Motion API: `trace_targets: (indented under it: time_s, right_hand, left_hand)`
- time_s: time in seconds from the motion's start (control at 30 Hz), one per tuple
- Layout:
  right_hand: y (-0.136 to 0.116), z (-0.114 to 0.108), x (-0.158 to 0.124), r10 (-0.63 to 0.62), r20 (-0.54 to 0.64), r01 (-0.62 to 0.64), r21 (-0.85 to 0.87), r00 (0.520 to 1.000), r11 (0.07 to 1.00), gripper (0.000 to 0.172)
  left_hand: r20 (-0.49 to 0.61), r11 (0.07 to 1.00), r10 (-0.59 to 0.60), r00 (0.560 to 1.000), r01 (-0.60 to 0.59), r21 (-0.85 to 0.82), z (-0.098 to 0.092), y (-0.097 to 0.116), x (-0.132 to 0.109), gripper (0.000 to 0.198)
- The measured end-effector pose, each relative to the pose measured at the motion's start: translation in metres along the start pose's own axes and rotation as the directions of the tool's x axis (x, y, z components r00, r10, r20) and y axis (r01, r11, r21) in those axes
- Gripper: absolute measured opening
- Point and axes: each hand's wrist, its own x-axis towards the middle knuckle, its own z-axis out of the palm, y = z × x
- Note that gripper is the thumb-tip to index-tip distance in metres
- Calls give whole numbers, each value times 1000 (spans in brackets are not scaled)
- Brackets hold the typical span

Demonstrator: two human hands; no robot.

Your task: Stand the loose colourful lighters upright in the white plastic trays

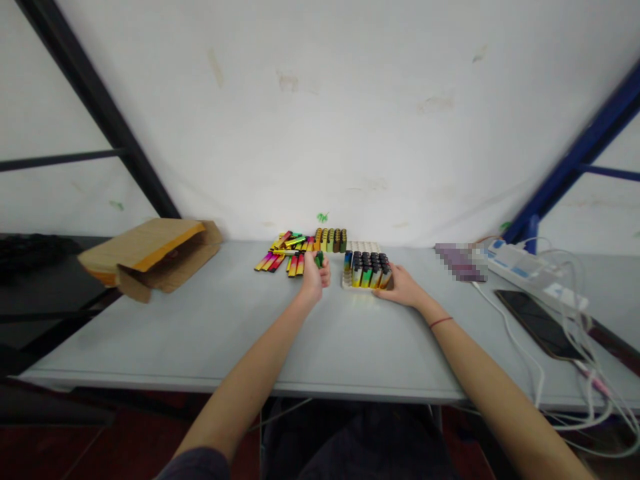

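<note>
the left hand point(315, 279) is closed around a green lighter point(319, 259), which pokes up out of the fist just left of the tray point(367, 270). the right hand point(400, 285) lies on the table with its fingers against the tray's near right corner, bracing it rather than gripping anything; whether the fingers curl under the edge is too small to tell.

the tray holds upright lighters packed close in rows, with bare slots along the far side. a short row of standing lighters point(331, 239) sits just behind the left hand, and a loose pile of flat lighters point(283, 255) fans out to the left of it.

the main risk, as i judge it, is the fist knocking that standing row or the packed ones in the tray, since both are just beside the knuckles and would topple like dominoes. if the bracing hand slips, the tray could skid.

further out, a cardboard box point(150, 257) lies on its side at the left, and a power strip point(520, 263), a phone point(537, 323) and loose cables point(560, 373) crowd the right edge, where a forearm could snag them.
</note>
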Motion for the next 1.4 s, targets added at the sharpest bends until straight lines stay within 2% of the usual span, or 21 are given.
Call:
trace_targets:
  time_s: [0.13, 0.23, 0.33, 0.4, 0.47, 0.57, 0.7, 0.93, 1.03, 1.17, 1.27, 1.4]
  right_hand:
    - [-1, -4, 1, 26, 23, -28, 46, 999, 999, 78]
    - [1, -8, 2, 27, 45, -31, 94, 999, 995, 80]
    - [5, -12, 1, 21, 65, -30, 140, 998, 990, 83]
    - [7, -15, 1, 5, 76, -20, 197, 997, 980, 84]
    - [8, -18, 0, -15, 97, -13, 275, 995, 961, 83]
    - [8, -22, -2, -19, 134, -29, 351, 991, 936, 84]
    - [6, -23, -3, -24, 132, -26, 367, 991, 930, 83]
    - [8, -19, -3, 0, 109, -36, 327, 994, 944, 85]
    - [9, -18, -3, -10, 111, -28, 333, 994, 942, 84]
    - [8, -18, -4, -10, 98, -22, 314, 995, 949, 80]
    - [6, -18, -4, -14, 91, -14, 309, 996, 951, 80]
    - [5, -19, -5, -18, 115, -22, 336, 993, 942, 80]
  left_hand:
    - [-7, 1000, 11, 1000, -11, 13, -2, -3, 4, 45]
    - [1, 992, 56, 998, -56, 115, -5, -9, 11, 39]
    - [56, 928, 234, 971, -240, 284, -8, -18, 15, 28]
    - [151, 830, 363, 919, -393, 395, -11, -23, 17, 22]
    - [239, 726, 426, 872, -488, 485, -13, -25, 19, 16]
    - [349, 641, 414, 840, -542, 544, -15, -27, 21, 14]
    - [437, 636, 336, 834, -543, 548, -16, -30, 21, 15]
    - [444, 551, 384, 810, -587, 593, -14, -35, 15, 19]
    - [410, 536, 409, 816, -578, 615, -16, -39, 17, 26]
    - [384, 494, 460, 801, -590, 638, -19, -40, 19, 17]
    - [457, 390, 460, 761, -636, 666, -19, -38, 16, 16]
    - [558, 174, 457, 693, -685, 708, -20, -23, 17, 27]
